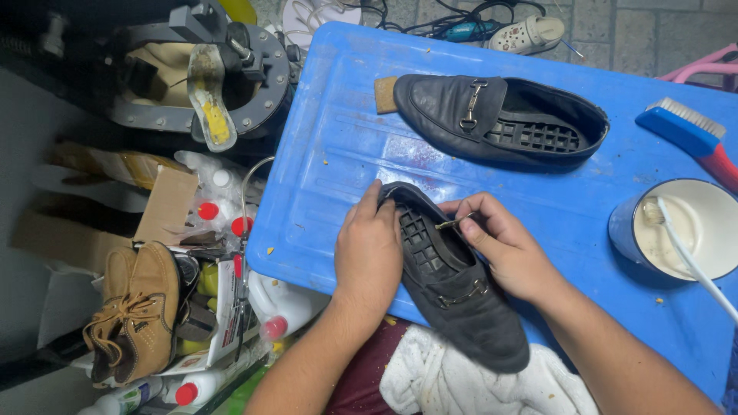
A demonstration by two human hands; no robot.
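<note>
Tabletop: blue plastic tabletop (338, 154) fills the right and middle; its left edge slants down past my left wrist, its near edge runs under my forearms. Bare blue lies open between the two shoes and along the left edge.
Far shoe: black loafer (492, 115) with a metal bit across the top lies on its side near the far edge, toe beside a small tan block (385, 94), well apart from my hands.
Near shoe: second black loafer (450, 284) sits tilted, heel end hanging over the near edge above a white towel (430, 376) on my lap, grid-patterned insole showing.
Left hand: my left hand (369, 250) wraps the loafer's left side, fingers pressed together and curled over its front rim.
Right hand: my right hand (500, 246) sits just right of the shoe opening, fingers pinching a small thin brush (450, 224) whose tip meets the rim.
Cup: white-lined blue cup (676, 227) with a white brush standing in it, near the right edge.
Scrub brush: blue-and-red scrub brush (688, 134) at the far right.
Floor left: tan lace-up boots (134, 311) among bottles, below the tabletop's left edge.
</note>
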